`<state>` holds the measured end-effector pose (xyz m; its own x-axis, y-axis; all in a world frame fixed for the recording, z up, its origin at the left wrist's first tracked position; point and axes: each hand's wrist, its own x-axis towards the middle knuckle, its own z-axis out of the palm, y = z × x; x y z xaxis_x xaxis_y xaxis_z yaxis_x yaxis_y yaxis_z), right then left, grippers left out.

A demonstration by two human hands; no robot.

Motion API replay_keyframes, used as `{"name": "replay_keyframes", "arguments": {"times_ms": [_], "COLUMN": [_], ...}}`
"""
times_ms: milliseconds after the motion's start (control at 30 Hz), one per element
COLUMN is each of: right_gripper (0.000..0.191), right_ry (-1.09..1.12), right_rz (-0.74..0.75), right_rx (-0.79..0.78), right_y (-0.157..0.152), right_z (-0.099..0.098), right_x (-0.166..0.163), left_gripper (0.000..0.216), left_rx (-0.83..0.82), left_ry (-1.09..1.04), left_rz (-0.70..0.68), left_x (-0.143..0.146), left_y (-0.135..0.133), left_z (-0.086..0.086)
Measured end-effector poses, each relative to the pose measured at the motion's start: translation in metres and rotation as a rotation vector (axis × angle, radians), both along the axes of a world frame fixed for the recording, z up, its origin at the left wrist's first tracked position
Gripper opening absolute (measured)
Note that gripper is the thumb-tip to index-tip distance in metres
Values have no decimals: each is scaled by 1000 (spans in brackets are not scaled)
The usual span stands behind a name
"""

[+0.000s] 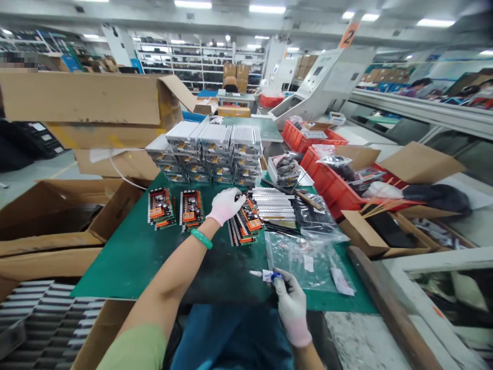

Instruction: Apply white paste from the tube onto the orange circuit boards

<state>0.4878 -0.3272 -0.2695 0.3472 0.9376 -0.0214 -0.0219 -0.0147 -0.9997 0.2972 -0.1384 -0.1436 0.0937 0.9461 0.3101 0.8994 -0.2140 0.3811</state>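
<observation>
Your light-green sleeve (134, 349) lies nearest, at lower left, with blue cloth (231, 339) beside it. Your gloved right hand (293, 303) holds a small white-and-blue tube (267, 276), its pale nozzle pointing left, over the dark near part of the green worktop (123, 252). Your gloved left hand (225, 205) is at the far end of a fanned pile of circuit boards (252, 222) (a green bangle (202, 238) circles that forearm); I cannot tell whether its fingers pinch a board or only rest there. Two more board piles (191, 208) sit to its left, apart from each other. Silver strips (273, 205) lie just right of the fanned pile, clear plastic bags (304, 262) nearer you. Farther out, finned metal housings (215, 149) stand stacked, with red crates (323, 177) to the right.
</observation>
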Motion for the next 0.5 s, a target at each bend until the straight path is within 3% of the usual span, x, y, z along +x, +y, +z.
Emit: {"name": "replay_keyframes", "arguments": {"times_ms": [67, 167, 267, 400, 500], "right_gripper": [42, 48, 48, 40, 25], "right_ry": [64, 244, 341, 334, 220], "right_rz": [-8, -47, -97, -93, -34], "right_rx": [-6, 1, 36, 27, 95], "right_y": [2, 8, 12, 6, -7], "right_z": [-1, -4, -6, -2, 9], "right_x": [2, 7, 10, 4, -6], "left_gripper": [21, 23, 17, 8, 12], "left_rx": [9, 78, 237, 301, 312], "left_ry": [-8, -66, -158, -58, -10], "left_rz": [11, -11, -223, -504, -611], "left_x": [-4, -15, -28, -40, -42], "left_y": [-6, -35, -80, -141, -172], "left_z": [5, 14, 15, -9, -35]}}
